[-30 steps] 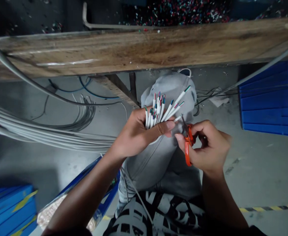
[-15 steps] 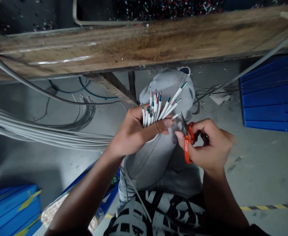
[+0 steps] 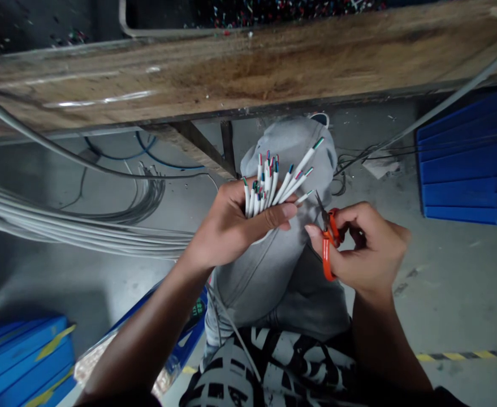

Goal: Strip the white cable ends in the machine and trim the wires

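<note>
Above my knee, my left hand [image 3: 243, 226] is closed around a bundle of white cables [image 3: 269, 189]. Their cut ends fan upward and show small red, blue and green wire tips. One cable end [image 3: 305, 196] sticks out to the right of the bundle, past my thumb. My right hand [image 3: 364, 246] grips orange-handled scissors [image 3: 328, 237] by the loops. The dark blades point up and left, just right of that single cable end and apart from it. Long grey-white cable lengths [image 3: 104, 232] run leftward from behind my left wrist.
A wooden bench edge [image 3: 231, 73] crosses in front, with a dark tray [image 3: 159, 28] of coloured scraps on it. Blue crates stand at right [image 3: 464, 164] and lower left [image 3: 23, 362]. A loose cable [image 3: 40, 135] hangs at left. Yellow-black tape [image 3: 469, 356] marks the floor.
My right hand has moved slightly right with the scissors, so the blades have come away from the single cable end. My left hand holds the bundle almost unmoved.
</note>
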A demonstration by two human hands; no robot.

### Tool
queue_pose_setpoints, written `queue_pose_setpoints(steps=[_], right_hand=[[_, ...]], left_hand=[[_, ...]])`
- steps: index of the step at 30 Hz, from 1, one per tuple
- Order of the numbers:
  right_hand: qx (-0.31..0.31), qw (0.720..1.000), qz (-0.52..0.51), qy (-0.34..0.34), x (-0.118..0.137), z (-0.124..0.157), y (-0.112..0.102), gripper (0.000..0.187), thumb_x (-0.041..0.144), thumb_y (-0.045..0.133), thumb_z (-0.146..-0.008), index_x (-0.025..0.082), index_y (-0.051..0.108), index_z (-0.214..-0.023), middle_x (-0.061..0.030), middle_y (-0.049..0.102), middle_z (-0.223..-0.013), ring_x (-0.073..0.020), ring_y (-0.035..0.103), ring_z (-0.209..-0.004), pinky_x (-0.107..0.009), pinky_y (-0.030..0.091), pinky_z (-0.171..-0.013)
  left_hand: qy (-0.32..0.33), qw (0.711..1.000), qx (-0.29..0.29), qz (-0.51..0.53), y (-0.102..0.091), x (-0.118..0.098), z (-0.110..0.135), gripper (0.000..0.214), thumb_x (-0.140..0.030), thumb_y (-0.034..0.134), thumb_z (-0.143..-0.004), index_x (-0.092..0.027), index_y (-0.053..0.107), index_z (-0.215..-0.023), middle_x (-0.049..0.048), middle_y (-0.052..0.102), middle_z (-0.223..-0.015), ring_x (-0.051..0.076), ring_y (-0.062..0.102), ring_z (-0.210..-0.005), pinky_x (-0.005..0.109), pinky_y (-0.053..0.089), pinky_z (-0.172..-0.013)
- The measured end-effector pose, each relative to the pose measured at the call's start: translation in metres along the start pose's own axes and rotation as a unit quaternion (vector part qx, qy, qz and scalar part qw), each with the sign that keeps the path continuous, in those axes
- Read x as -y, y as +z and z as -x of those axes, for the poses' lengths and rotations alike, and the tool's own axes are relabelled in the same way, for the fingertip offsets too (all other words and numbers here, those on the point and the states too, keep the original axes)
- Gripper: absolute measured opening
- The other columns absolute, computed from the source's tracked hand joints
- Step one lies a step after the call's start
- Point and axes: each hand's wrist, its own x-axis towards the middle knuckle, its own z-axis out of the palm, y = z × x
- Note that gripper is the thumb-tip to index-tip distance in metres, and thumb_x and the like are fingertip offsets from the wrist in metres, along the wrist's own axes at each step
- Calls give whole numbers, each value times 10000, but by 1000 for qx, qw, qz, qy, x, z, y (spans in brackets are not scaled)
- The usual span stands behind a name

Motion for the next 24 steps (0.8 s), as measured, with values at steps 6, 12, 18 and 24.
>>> queue_pose_setpoints(steps=[6,12,18,24], right_hand=[[-2,1000,-1,-5,0,-1,0,361,317,847,-810,223,507,-735,109,543,-555,-52,445,-457,-214,342,-441],[4,1000,11,-5,1,-2,-1,345,307,839,-813,225,513,-736,105,539,-555,-57,451,-457,-220,353,-453],[-6,999,31,-34,0,-5,-5,339,300,841,-805,232,518,-728,96,534,-530,-73,456,-436,-235,375,-449],[10,998,61,-32,0,-4,-10,338,314,830,-838,237,515,-743,91,535,-536,-85,485,-451,-246,413,-479]], left_hand=[[-3,1000,4,4,0,1,0,76,-182,863,-868,-239,815,-881,-50,729,-679,86,672,-634,195,541,-612],[3,1000,1,2,1,0,0,60,-223,871,-865,-223,811,-864,-39,720,-672,98,672,-627,206,554,-611],[-6,1000,-3,-11,1,-1,-1,117,-214,918,-802,-231,809,-842,-15,722,-675,133,656,-622,209,470,-455],[3,1000,-4,-28,2,-1,-1,117,-208,915,-804,-224,800,-813,-2,715,-699,131,630,-626,204,446,-435]])
